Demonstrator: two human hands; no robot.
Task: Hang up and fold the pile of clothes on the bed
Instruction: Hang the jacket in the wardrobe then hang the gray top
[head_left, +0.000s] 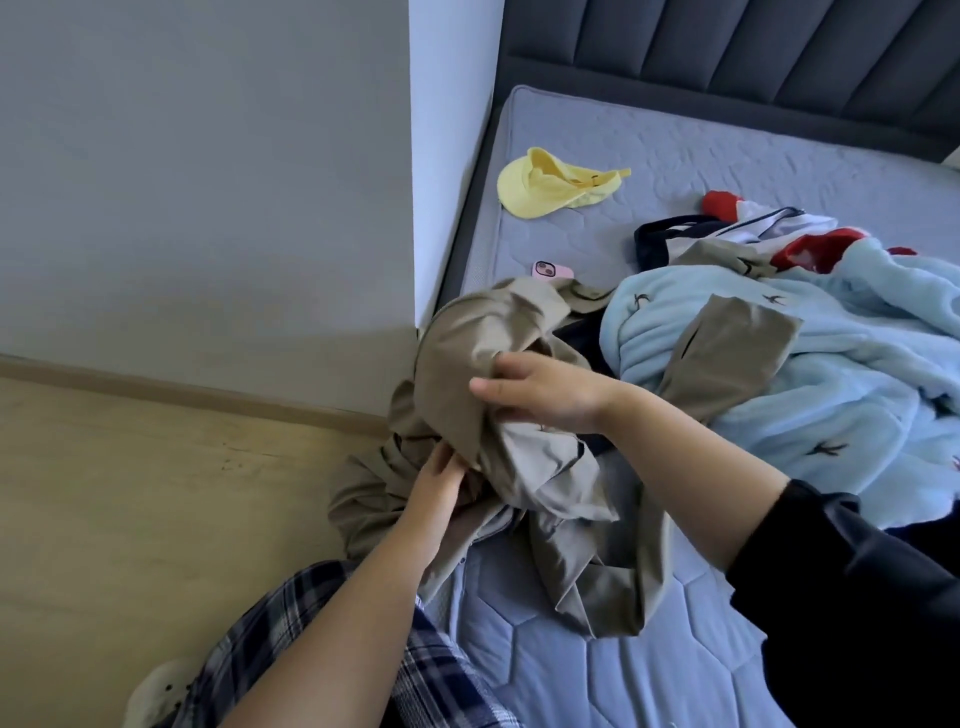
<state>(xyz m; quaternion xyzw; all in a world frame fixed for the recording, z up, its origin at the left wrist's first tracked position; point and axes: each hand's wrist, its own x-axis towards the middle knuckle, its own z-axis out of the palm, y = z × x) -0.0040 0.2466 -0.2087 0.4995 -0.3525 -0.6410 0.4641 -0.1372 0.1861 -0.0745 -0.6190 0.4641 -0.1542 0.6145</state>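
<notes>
Right hand (545, 395) is gripping the tan garment (467, 338) at the bed's (571, 649) left edge; left hand (441, 473) is lying half under it, fingers' grip unclear.

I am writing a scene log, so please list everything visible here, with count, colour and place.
khaki garment: one, khaki, bunched at the mattress's left edge
fleece: one, light blue, on the mattress, right
cap: one, yellow, on the mattress near the wall
phone: one, pink, on the mattress behind the khaki garment
mixed clothes: count unclear, red, white, navy, behind the fleece
mattress: one, blue-grey, quilted
headboard: one, dark grey, far end
floor: one, light wood, left
left hand: one, in the khaki folds, fingers hidden
right hand: one, grips the khaki garment
</notes>
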